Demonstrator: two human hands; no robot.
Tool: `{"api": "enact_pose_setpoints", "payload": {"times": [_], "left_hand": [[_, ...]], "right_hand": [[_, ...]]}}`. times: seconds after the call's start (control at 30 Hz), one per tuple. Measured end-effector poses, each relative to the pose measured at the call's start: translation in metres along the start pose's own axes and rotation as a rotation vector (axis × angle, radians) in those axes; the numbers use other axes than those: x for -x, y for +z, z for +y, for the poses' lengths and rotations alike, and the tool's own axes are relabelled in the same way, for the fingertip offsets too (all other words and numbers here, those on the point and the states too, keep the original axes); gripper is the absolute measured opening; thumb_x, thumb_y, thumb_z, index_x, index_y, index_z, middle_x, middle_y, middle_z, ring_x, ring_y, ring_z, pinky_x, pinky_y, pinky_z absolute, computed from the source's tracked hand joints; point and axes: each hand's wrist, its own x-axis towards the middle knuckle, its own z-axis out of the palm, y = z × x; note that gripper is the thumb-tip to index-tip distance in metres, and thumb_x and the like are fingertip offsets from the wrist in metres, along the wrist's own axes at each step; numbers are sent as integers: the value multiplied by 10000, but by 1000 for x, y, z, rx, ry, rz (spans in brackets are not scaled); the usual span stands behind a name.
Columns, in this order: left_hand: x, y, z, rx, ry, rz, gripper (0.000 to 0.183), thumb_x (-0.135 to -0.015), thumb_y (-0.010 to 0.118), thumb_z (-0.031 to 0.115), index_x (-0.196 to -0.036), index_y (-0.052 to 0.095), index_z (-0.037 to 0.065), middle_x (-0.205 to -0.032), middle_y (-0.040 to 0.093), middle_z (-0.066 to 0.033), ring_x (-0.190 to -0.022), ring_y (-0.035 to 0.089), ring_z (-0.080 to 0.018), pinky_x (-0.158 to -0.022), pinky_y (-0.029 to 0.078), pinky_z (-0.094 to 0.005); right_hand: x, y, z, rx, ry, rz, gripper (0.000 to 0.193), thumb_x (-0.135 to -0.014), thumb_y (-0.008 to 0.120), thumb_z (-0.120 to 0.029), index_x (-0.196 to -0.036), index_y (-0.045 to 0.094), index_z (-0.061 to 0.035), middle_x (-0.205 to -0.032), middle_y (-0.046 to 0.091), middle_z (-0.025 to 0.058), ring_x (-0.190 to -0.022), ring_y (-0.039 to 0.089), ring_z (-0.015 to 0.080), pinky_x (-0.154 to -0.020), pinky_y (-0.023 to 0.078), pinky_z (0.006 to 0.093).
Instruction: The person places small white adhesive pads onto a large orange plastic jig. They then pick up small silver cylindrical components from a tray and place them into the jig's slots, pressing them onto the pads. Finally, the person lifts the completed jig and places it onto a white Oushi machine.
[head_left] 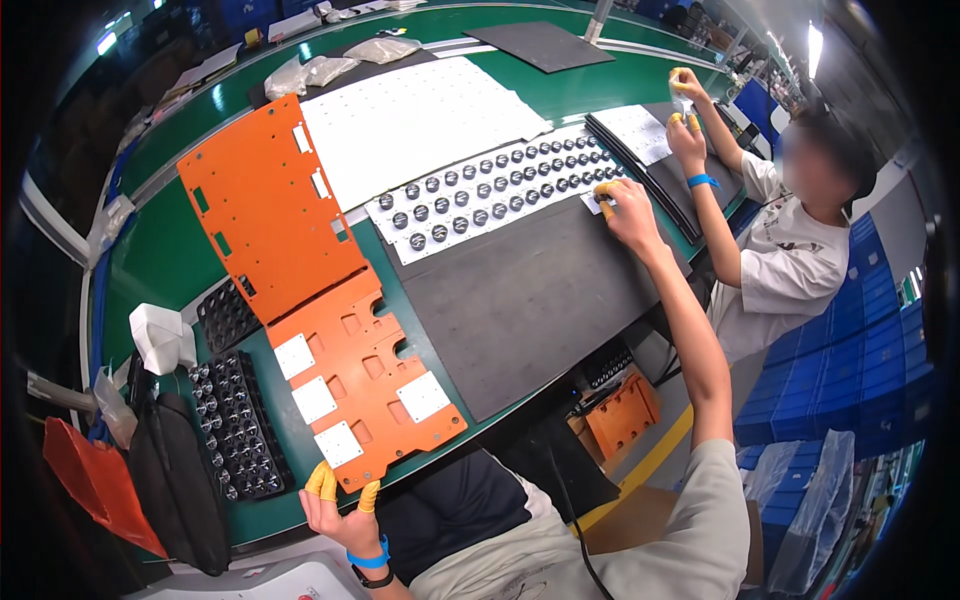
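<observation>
My left hand [342, 512], yellow covers on its fingertips, is at the near corner of an orange fixture board [385, 415]. Its fingers and thumb are spread around that corner. Four-sided white plates [313, 400] lie in several spots on the board. My right hand [630, 218] reaches forward to the right end of a white panel [470, 200] that carries rows of black round parts. Its covered fingertips are pinched together beside a small white piece [592, 203]; what they grip is mostly hidden.
A second orange board [270, 190] adjoins the fixture's far side. A black mat [520, 290] covers the table in front of the panel. Black trays of round parts [238, 425] stand at left. A co-worker [800, 230] works at right, both hands raised over the table.
</observation>
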Motion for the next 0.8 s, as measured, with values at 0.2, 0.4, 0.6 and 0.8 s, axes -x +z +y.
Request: {"api": "enact_pose_setpoints", "payload": {"times": [0.2,0.4,0.6,0.8], "left_hand": [[0,-4,2,-10,-10,-28,639,-713,867,483,-1068,700,-22,-1053,702,-125,-890,595,-317,-716,458,-381],[-14,-12,15,177,-176,-37,504,-807,838,390,-1080,682,-4,-971,621,-61,-706,443,-156,-606,348,-277],[-35,-13,39,139,-535,-110,259,-965,687,222,-929,599,-19,-747,536,-41,-605,391,-130,-548,342,-315],[-50,-4,30,132,-463,-202,231,-966,654,139,-856,523,-16,-709,442,-126,-616,413,-207,-583,380,-355]], "right_hand": [[-3,3,3,107,-62,-66,261,-766,711,-22,-1025,711,-53,-1067,682,119,-1076,604,308,-930,468,403],[5,-15,-89,-118,-2,183,300,-789,761,-52,-1077,680,-36,-1055,683,151,-1028,629,343,-897,499,424],[55,-60,-278,-738,-11,-493,337,-883,757,-308,-753,665,-10,-701,663,147,-644,661,348,-599,511,435],[51,-37,-301,-815,56,-829,439,-911,731,-374,-751,640,25,-636,610,191,-596,597,355,-601,467,440]]}}
